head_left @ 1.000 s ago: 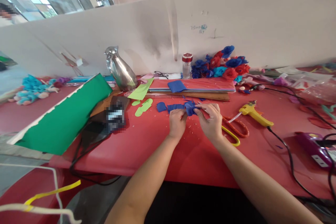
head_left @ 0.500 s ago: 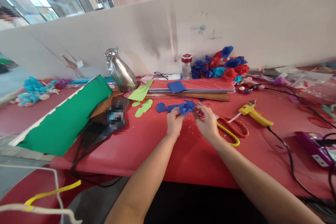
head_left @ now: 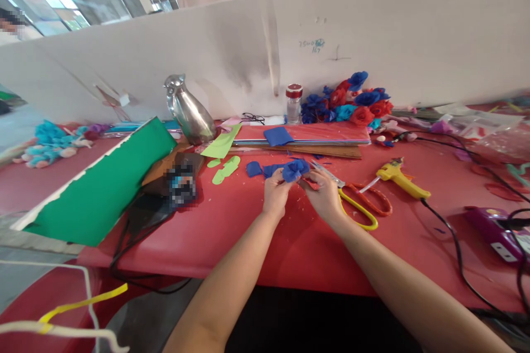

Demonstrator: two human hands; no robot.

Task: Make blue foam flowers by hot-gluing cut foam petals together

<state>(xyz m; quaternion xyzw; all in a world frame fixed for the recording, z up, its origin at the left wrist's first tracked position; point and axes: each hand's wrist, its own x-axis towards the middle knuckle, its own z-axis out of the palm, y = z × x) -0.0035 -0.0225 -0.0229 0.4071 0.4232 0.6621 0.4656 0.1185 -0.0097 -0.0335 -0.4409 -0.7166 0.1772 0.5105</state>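
A blue paper flower [head_left: 295, 170] is pinched at its left side by my left hand [head_left: 275, 192], whose fingers are closed. My right hand [head_left: 325, 194] closes its fingertips at the flower's right edge; exactly what they pinch is partly hidden. Just beyond the hands lie blue crepe paper pieces [head_left: 254, 169] on the red table. Scissors [head_left: 359, 217] with yellow and orange handles rest beside my right hand, their blades pointing past its knuckles. Farther right is a yellow glue gun [head_left: 399, 181] with a white glue stick in it.
A stack of coloured paper [head_left: 323, 135] lies behind the hands, with a blue square [head_left: 278, 136] on top. Around it stand a metal jug [head_left: 192, 113], a red-lidded jar [head_left: 293, 105] and a bunch of paper flowers [head_left: 360, 105]. Black cords and a purple power strip [head_left: 497, 234] occupy the right.
My right hand has shifted slightly and its fingers have curled lower at the flower. The flower has turned a little and shows more of its open petals. More of the scissor blades shows.
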